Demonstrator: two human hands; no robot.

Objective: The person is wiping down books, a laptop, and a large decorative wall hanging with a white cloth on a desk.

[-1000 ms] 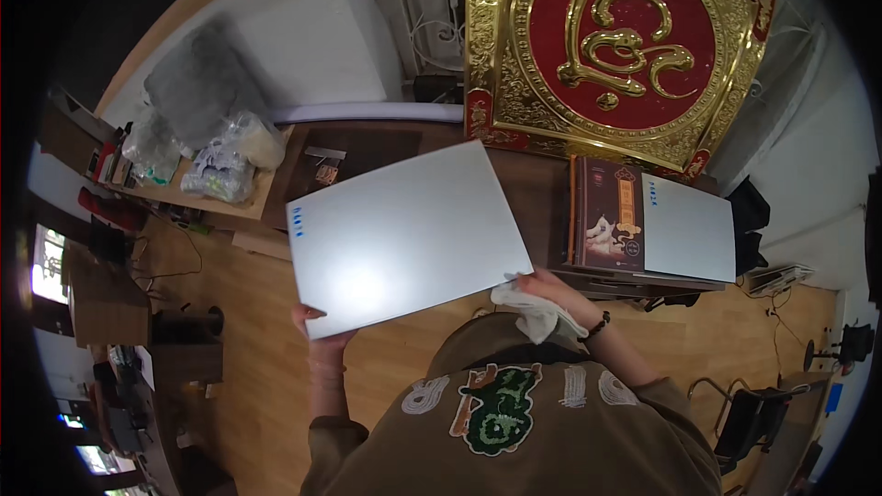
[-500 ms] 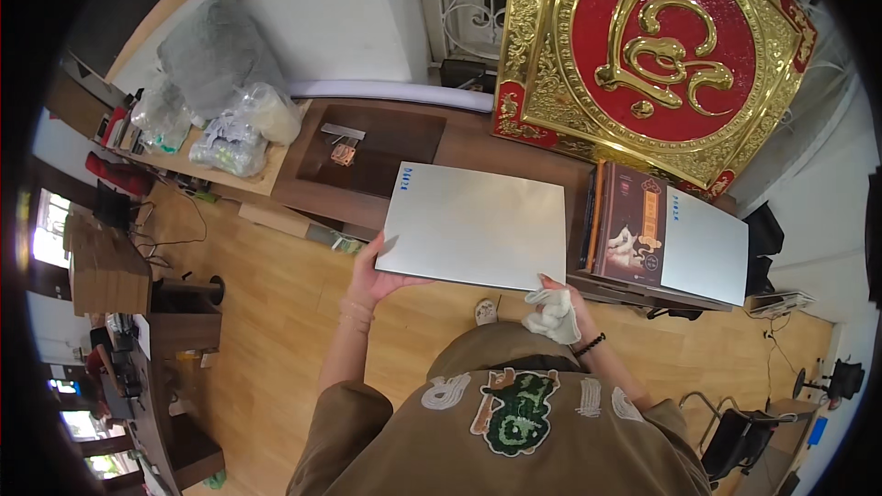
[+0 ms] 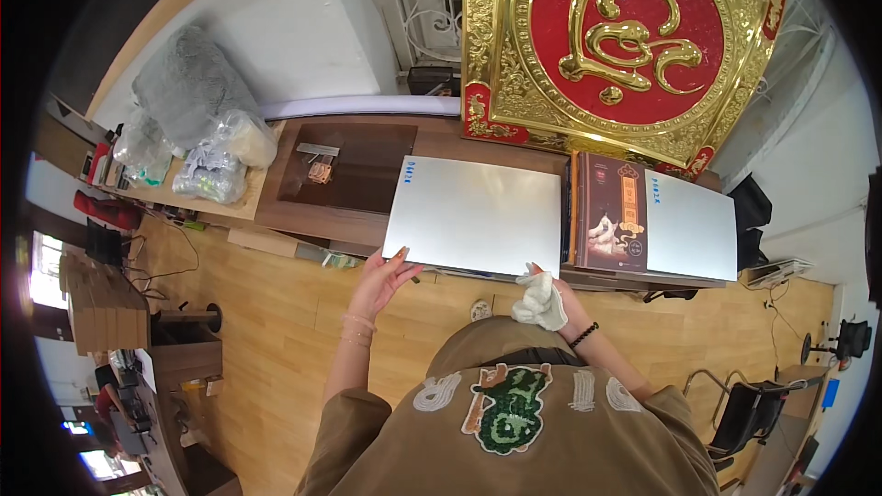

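Observation:
A flat silver sheet panel (image 3: 478,214) with blue handwriting in one corner lies on the brown cabinet, its near edge toward me. My left hand (image 3: 381,283) is at its near left corner, fingers apart, with a fingertip touching the edge. By the near right corner, my right hand (image 3: 571,310) holds a crumpled white cotton glove (image 3: 540,301), fingertips close to the panel's edge. Right of the panel stands a dark brown illustrated book or box (image 3: 609,216). Beside that lies a second silver panel (image 3: 691,228), also marked in blue.
Behind the panels leans a large gold-framed red plaque (image 3: 634,37). The brown cabinet (image 3: 436,140) bears a small copper-coloured object (image 3: 320,172) at left. Plastic-wrapped bundles (image 3: 213,165) sit further left. A black chair (image 3: 749,413) stands on the wooden floor at lower right.
The silver panel has come down from my hands onto the cabinet. My left fingers have loosened and spread from its corner. The glove stays in my right hand. The view has shifted slightly.

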